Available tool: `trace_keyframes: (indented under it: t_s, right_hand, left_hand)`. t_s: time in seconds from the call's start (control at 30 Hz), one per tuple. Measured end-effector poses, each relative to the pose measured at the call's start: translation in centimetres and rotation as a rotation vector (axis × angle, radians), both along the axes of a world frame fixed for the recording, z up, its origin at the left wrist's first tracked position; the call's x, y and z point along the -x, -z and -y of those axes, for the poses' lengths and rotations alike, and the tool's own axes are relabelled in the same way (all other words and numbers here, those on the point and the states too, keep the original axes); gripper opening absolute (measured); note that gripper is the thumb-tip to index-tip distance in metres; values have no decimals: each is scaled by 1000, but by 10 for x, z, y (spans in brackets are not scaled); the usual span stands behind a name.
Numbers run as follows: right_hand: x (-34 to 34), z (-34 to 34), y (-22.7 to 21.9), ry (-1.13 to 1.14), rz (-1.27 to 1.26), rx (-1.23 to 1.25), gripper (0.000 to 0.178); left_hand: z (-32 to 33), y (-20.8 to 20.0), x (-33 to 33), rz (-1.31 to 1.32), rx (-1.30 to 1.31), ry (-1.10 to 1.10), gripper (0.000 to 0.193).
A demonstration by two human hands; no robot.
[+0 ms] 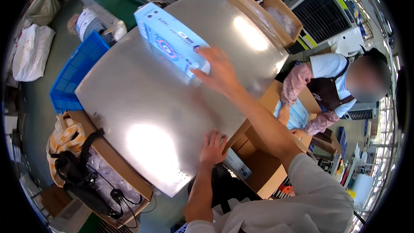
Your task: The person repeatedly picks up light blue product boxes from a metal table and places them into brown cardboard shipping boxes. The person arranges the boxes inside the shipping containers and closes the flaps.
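Observation:
A light-blue printed carton [170, 39] is on the metal tabletop, toward its far left side. At its near right end is my right hand [220, 71], thumb on one side and fingers on the other, gripping it. My left hand [212, 147] lies at the table's near edge, fingers spread, beside the rim of an open cardboard box [263, 166]. Inside that box, a white and blue carton [237, 164] stands against the wall. Whether my left fingertips touch the cardboard is not clear.
On the right, a co-worker [332, 75] has both hands in another cardboard box [274, 95] holding light-blue cartons. A blue crate [77, 71] stands left of the table. Cardboard boxes with clear plastic stand at the near left [125, 177] and far right [241, 0].

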State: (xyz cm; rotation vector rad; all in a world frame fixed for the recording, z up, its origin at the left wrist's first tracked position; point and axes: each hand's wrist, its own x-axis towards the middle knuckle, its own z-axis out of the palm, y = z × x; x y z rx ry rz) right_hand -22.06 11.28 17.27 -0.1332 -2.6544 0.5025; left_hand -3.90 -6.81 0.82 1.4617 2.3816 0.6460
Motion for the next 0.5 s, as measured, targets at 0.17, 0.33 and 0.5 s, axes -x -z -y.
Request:
trace_keyframes:
  t_s: [0.17,0.33,0.5]
  right_hand:
    - [80,4,13,231,456,-210,76]
    - [-58,-2,16,104,616,-1,92]
    - [-164,6,-17,235,462,-28,102]
  left_hand:
    - [-4,-5,0,-6,-62,31,61]
    - [4,7,-6,-60,-108,-23,61]
    - [-1,16,-11,3,-57,9,68]
